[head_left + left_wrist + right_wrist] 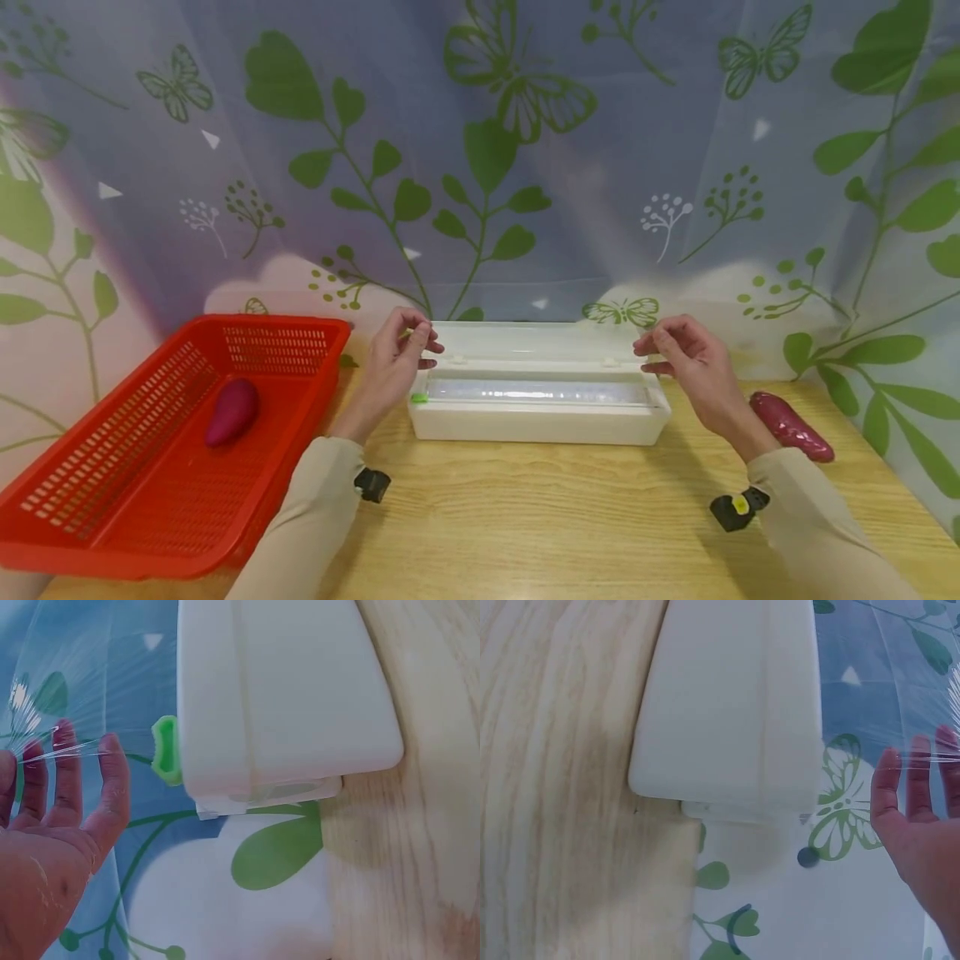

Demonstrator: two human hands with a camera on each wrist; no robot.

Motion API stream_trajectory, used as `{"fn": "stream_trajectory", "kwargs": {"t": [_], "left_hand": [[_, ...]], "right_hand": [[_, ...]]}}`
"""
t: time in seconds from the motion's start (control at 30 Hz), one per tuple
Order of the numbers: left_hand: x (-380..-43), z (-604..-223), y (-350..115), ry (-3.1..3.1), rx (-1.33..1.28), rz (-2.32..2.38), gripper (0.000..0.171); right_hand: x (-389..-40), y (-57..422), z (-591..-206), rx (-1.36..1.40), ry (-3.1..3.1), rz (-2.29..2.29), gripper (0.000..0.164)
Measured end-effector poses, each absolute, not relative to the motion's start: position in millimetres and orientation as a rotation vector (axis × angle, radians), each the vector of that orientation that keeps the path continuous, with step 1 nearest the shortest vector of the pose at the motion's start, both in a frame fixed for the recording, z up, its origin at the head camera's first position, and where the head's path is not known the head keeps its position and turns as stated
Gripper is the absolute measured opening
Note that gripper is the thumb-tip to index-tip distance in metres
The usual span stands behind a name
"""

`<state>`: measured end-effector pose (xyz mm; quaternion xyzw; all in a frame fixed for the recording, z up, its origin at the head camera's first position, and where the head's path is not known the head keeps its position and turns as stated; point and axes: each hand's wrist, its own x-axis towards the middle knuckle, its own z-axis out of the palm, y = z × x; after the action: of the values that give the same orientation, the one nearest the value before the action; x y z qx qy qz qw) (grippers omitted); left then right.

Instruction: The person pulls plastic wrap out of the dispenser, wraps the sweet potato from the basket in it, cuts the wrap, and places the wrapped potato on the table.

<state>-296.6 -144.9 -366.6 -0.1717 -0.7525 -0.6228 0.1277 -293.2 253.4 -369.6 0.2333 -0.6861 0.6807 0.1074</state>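
Observation:
A white cling film dispenser [540, 427] stands on the table with its lid [536, 340] raised at the back. Inside lies a shiny roll of cling film [536, 392], and a green slider [166, 750] sits at the left end of the front. My left hand [401, 354] pinches one corner of the drawn-out film [112, 667] between thumb and fingers, above the box's left end. Over the right end, my right hand [686, 358] pinches the other side. The clear sheet stretches between both hands, bunched into creases at the left fingertips.
A red plastic basket [168, 492] on the left holds a purple sweet potato [232, 412]. On the right, behind my right forearm, lies a film-wrapped sweet potato [791, 427]. A patterned curtain [420, 167] hangs right behind the box, along the wooden table's [525, 517] back edge.

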Motion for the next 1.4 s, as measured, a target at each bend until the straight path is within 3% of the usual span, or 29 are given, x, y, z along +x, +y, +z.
{"fn": "stream_trajectory", "kwargs": {"t": [1.4], "left_hand": [[-283.0, -327.8, -149.9, -2.13, -0.612, -1.78, 0.016]], "right_hand": [[-280.8, 250.8, -326.5, 0.707, -1.954, 1.983, 0.014]]}}
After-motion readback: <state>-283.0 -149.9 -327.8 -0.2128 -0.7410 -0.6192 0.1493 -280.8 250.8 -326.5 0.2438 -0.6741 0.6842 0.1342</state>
